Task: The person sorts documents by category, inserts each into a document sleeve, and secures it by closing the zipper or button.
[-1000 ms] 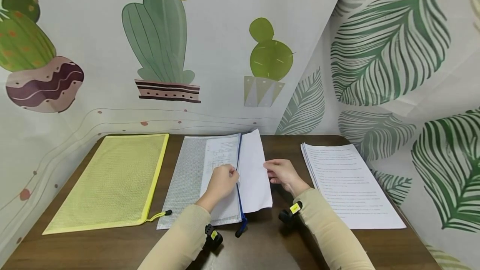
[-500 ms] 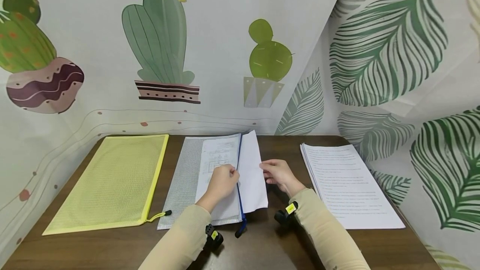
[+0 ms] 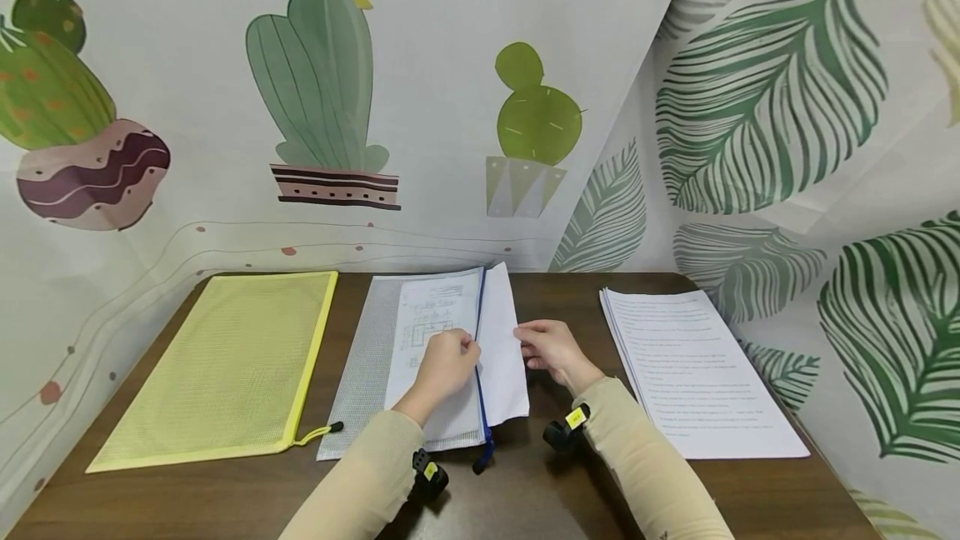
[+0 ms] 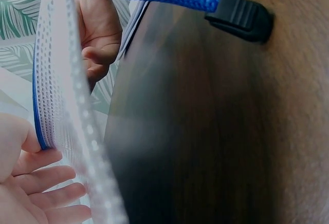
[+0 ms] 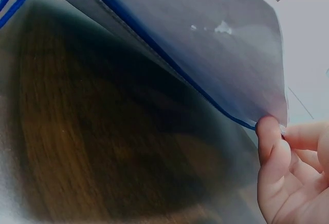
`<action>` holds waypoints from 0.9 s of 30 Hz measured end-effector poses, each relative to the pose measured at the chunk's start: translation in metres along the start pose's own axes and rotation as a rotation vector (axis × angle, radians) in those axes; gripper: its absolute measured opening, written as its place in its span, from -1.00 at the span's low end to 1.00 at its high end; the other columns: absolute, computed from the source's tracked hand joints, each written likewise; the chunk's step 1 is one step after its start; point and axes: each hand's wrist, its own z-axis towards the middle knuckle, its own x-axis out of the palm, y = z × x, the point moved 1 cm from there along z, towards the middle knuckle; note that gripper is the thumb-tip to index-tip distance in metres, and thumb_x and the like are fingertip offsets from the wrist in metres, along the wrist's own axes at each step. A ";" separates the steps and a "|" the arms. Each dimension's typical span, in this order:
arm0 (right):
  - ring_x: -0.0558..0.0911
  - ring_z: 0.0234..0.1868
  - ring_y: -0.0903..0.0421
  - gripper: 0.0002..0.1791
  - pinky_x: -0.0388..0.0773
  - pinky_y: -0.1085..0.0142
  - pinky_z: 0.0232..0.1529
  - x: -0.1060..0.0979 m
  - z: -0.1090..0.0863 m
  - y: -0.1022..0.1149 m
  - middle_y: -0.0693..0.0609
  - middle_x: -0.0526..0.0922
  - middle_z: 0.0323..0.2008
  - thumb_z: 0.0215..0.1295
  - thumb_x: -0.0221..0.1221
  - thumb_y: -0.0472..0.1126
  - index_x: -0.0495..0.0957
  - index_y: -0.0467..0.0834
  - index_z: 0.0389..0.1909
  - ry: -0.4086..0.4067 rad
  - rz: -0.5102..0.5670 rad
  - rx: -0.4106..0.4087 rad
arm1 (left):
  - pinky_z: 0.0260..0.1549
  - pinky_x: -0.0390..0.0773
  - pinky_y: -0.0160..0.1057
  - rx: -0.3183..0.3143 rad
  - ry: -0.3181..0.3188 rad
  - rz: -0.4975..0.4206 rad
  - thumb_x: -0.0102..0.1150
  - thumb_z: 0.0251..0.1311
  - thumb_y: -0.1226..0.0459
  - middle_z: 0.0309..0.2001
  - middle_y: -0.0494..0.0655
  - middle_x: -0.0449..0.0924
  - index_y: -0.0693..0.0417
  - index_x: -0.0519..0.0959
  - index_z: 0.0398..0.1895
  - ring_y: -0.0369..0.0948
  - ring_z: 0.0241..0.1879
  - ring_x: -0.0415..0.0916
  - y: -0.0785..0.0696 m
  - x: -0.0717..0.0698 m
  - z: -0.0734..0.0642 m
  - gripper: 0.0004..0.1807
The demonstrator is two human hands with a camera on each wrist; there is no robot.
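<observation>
Blue-zipped mesh pouch (image 3: pixel 352 390): on the wooden table (image 3: pixel 225 507) at the centre of the head view; its zip side faces three o'clock and appears raised, with a blue cord pull (image 4: pixel 239 18) at the five o'clock corner.
Loose paper (image 3: pixel 502 373): juts from the zip side toward three o'clock; a sheet with a line drawing (image 3: pixel 427 307) shows through the mesh. Whether they are one sheaf, I cannot tell.
Left hand (image 3: pixel 447 363): thumb and forefinger pinch the blue zip edge, other fingers loosely extended in the left wrist view.
Right hand (image 3: pixel 555 352): thumb and fingertips pinch the paper's three o'clock edge about midway along.
Paper feel: likely light, floppy and quick to crease; best held at mid-edge with a soft pinch, as a hard squeeze could buckle it.
Pouch feel: probably light and limp, its weave a little grippy against paper; the firmer zip edge seems the sound place to hold.
Yellow mesh pouch (image 3: pixel 232 373): flat at nine o'clock of the blue-zipped one, apart from it.
Printed stack (image 3: pixel 697 373): at three o'clock, beyond the right hand, text uppermost.
</observation>
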 end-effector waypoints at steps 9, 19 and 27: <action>0.53 -0.63 0.26 -0.62 0.46 0.48 -0.68 0.004 0.001 0.000 0.09 0.56 -0.59 0.20 0.22 -0.25 0.51 -0.40 -0.03 -0.005 -0.004 0.002 | -0.72 0.33 -0.43 0.001 -0.002 -0.001 -0.01 0.16 0.35 -0.62 -0.07 0.51 0.19 0.55 -0.53 -0.30 -0.67 0.34 -0.002 0.000 -0.001 -0.81; 0.53 -0.61 0.26 -0.60 0.45 0.47 -0.68 0.010 0.001 0.000 0.10 0.55 -0.57 0.22 0.20 -0.22 0.50 -0.38 0.01 0.005 -0.009 0.017 | -0.69 0.30 -0.43 0.008 -0.018 0.009 0.00 0.15 0.34 -0.63 -0.08 0.50 0.17 0.54 -0.57 -0.30 -0.66 0.32 -0.005 0.000 0.000 -0.81; 0.50 -0.66 0.27 -0.65 0.39 0.49 -0.71 0.015 0.002 -0.003 0.09 0.52 -0.62 0.19 0.22 -0.23 0.53 -0.36 -0.06 -0.010 -0.012 0.016 | -0.65 0.35 -0.43 0.024 -0.027 0.005 0.00 0.15 0.35 -0.53 0.02 0.59 0.29 0.61 -0.40 -0.28 -0.60 0.37 -0.004 0.000 -0.001 -0.81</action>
